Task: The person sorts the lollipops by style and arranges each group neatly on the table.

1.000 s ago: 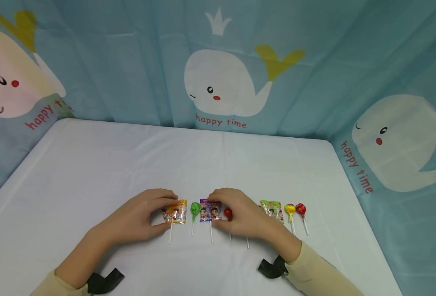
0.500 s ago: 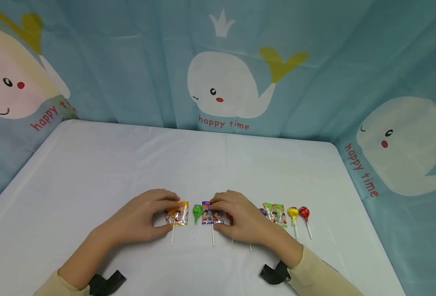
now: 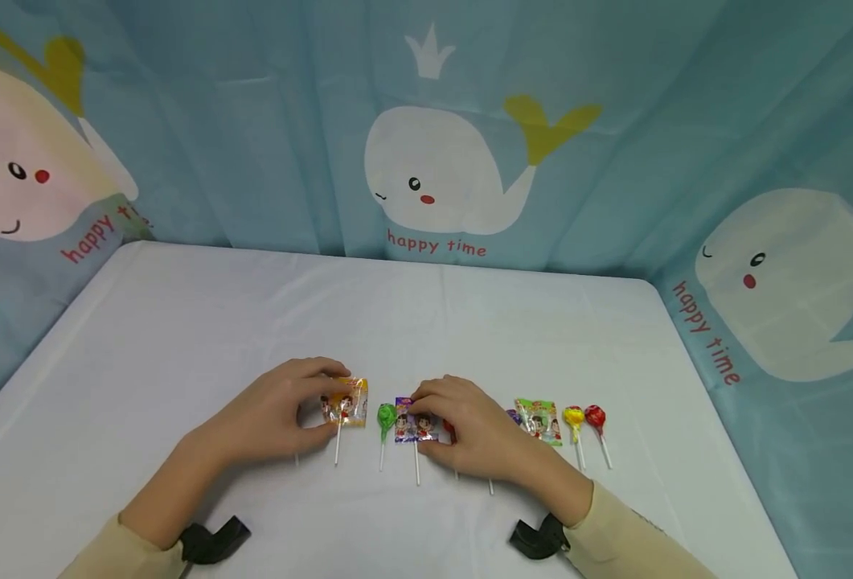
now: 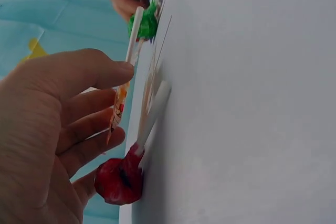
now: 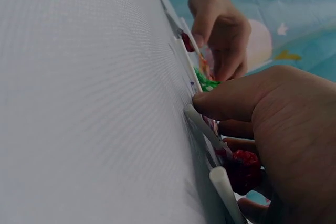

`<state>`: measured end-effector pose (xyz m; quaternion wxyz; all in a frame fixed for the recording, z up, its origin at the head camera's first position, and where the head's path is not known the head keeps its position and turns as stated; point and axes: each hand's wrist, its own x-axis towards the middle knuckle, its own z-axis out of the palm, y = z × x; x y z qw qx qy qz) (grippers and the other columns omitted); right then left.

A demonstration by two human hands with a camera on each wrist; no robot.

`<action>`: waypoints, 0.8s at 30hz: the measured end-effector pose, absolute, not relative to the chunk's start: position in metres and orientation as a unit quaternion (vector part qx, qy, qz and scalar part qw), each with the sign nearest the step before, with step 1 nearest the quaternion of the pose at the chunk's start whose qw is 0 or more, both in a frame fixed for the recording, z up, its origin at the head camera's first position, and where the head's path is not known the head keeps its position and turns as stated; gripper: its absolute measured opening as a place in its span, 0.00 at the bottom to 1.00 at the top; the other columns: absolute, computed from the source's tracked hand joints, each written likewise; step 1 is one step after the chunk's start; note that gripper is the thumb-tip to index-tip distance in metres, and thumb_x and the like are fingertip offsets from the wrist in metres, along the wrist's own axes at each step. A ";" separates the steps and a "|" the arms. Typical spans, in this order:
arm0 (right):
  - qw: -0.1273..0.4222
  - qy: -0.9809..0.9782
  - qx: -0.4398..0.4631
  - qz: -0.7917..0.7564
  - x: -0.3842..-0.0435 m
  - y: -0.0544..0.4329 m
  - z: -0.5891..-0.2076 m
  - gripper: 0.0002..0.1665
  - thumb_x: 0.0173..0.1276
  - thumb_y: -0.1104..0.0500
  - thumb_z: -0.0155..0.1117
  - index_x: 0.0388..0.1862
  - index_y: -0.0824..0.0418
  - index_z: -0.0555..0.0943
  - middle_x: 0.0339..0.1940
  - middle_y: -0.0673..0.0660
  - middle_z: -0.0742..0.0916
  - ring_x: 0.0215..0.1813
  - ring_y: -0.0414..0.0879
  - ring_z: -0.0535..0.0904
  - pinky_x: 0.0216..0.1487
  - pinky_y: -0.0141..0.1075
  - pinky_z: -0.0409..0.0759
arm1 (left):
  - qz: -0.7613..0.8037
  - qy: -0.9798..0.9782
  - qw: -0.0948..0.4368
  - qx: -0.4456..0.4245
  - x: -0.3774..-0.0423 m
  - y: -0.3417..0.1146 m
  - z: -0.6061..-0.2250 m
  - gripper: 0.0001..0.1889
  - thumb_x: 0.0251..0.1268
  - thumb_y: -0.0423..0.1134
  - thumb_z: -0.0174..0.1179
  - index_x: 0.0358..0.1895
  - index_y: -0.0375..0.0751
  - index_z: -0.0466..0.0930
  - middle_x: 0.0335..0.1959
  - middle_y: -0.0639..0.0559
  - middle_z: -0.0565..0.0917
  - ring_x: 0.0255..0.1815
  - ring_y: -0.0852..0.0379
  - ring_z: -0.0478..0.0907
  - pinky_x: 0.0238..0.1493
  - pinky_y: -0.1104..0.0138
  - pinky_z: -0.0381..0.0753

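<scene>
My left hand point(image 3: 281, 414) pinches a flat lollipop in an orange wrapper point(image 3: 354, 404) between thumb and fingers, its white stick pointing toward me. In the left wrist view this lollipop appears raised off the cloth, and a red round lollipop point(image 4: 119, 179) lies beneath the palm. My right hand point(image 3: 477, 426) holds a purple-wrapped flat lollipop point(image 3: 406, 430) by its edges, low at the table. Between the two hands lies a green round lollipop point(image 3: 386, 416). Another red lollipop point(image 5: 242, 169) sits under the right palm, mostly hidden from the head view.
Right of the right hand, a green-wrapped flat lollipop point(image 3: 539, 420), a yellow round lollipop point(image 3: 574, 416) and a red round one point(image 3: 596, 416) continue the row. A partly covered purple lollipop point(image 3: 515, 416) shows beside them. White cloth point(image 3: 325, 314) covers the table; a blue whale-print curtain point(image 3: 267, 161) hangs behind.
The left hand has moved slightly up and away with the orange-wrapped lollipop, and a white stick now shows below that hand. The right hand keeps its place on the purple-wrapped one.
</scene>
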<state>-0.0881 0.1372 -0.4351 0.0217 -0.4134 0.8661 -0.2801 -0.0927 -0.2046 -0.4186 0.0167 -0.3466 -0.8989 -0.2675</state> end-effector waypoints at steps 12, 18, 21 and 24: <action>0.015 0.869 -0.422 -0.257 -0.089 0.138 -0.437 0.24 0.70 0.50 0.78 0.63 0.51 0.87 0.64 0.44 0.85 0.72 0.41 0.77 0.83 0.49 0.65 | -0.284 -0.897 0.006 -0.338 -0.133 -0.218 -0.423 0.21 0.63 0.38 0.79 0.59 0.50 0.91 0.67 0.56 0.82 0.69 0.50 0.79 0.66 0.44 0.83; 0.007 0.866 -0.435 -0.248 -0.091 0.137 -0.436 0.24 0.72 0.49 0.76 0.64 0.50 0.86 0.64 0.43 0.84 0.71 0.40 0.77 0.81 0.48 0.68 | -0.285 -0.904 -0.002 -0.320 -0.153 -0.226 -0.426 0.22 0.62 0.39 0.81 0.60 0.50 0.91 0.67 0.56 0.82 0.70 0.50 0.78 0.68 0.45 0.83; 0.001 0.863 -0.442 -0.246 -0.092 0.137 -0.436 0.24 0.72 0.50 0.77 0.65 0.50 0.86 0.64 0.44 0.84 0.71 0.40 0.77 0.80 0.47 0.69 | -0.290 -0.904 -0.007 -0.314 -0.161 -0.228 -0.428 0.22 0.62 0.38 0.81 0.60 0.49 0.91 0.68 0.54 0.82 0.70 0.49 0.78 0.68 0.45 0.83; -0.002 0.861 -0.446 -0.243 -0.091 0.138 -0.437 0.25 0.71 0.50 0.77 0.66 0.50 0.86 0.64 0.44 0.84 0.71 0.40 0.77 0.80 0.46 0.70 | -0.297 -0.903 -0.009 -0.309 -0.168 -0.230 -0.431 0.22 0.63 0.38 0.80 0.61 0.48 0.91 0.68 0.53 0.82 0.71 0.47 0.79 0.68 0.44 0.82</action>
